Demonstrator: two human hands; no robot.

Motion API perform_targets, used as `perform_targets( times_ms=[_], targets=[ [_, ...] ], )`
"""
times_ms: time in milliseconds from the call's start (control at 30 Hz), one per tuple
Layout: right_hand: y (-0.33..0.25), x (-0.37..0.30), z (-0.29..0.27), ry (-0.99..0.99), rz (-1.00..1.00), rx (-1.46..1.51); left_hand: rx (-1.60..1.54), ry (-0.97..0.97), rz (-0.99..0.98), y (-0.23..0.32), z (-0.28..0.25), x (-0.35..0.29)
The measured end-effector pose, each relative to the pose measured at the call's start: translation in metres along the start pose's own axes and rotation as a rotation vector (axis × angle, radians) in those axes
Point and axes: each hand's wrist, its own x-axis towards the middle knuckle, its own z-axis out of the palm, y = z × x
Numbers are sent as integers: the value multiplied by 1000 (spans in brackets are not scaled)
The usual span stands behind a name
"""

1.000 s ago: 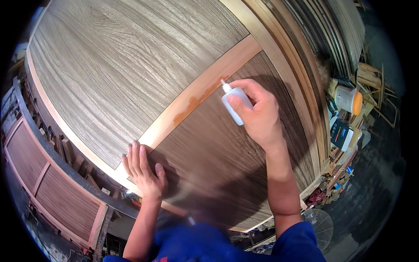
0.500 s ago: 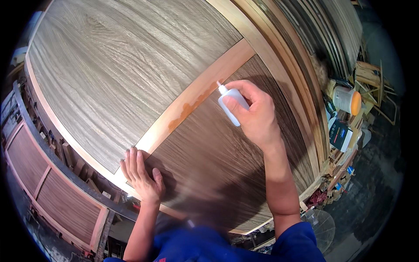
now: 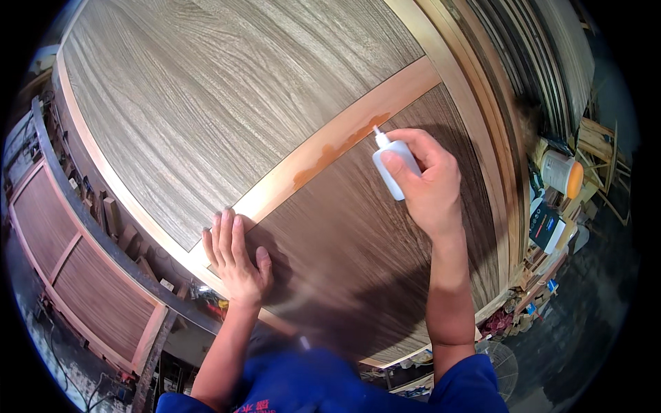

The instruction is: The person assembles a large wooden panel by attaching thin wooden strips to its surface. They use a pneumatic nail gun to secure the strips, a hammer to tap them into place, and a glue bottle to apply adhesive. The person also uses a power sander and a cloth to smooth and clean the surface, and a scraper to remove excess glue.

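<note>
My right hand (image 3: 435, 184) is wrapped round a small white squeeze bottle (image 3: 399, 172) with a narrow nozzle. The bottle is tilted, its tip at the lower edge of a pale wood crosspiece (image 3: 275, 189) set between two brown wood-grain panels. A wet, darker, amber-looking streak (image 3: 330, 151) runs along that edge; the tip is by its right end. My left hand (image 3: 237, 265) lies flat, fingers stretched out, over the crosspiece's left end and the darker lower panel (image 3: 344, 227). It holds nothing.
More framed boards (image 3: 482, 138) lie stacked on the right. Beyond them are a white tub with an orange lid (image 3: 561, 174), a dark box (image 3: 545, 226) and wood scraps (image 3: 597, 155). At left, a smaller framed panel (image 3: 103, 296) sits beyond a dark rail (image 3: 103, 248).
The whole view has shifted, so the panel sits farther right. The wet streak reaches a little farther right along the crosspiece. My right hand keeps hold of the bottle; my left stays flat.
</note>
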Motion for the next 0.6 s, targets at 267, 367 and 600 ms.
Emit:
perform_targets(
  times_ms=[267, 367, 600],
  targets=[
    [-10, -16, 19, -99, 6, 1, -10, -10, 9, 1, -3, 0],
    [-13, -21, 25, -90, -23, -31, -15, 4, 17, 0, -2, 0],
    [-10, -28, 33, -79, -25, 0, -27, 14, 10, -1, -2, -1]
  ],
)
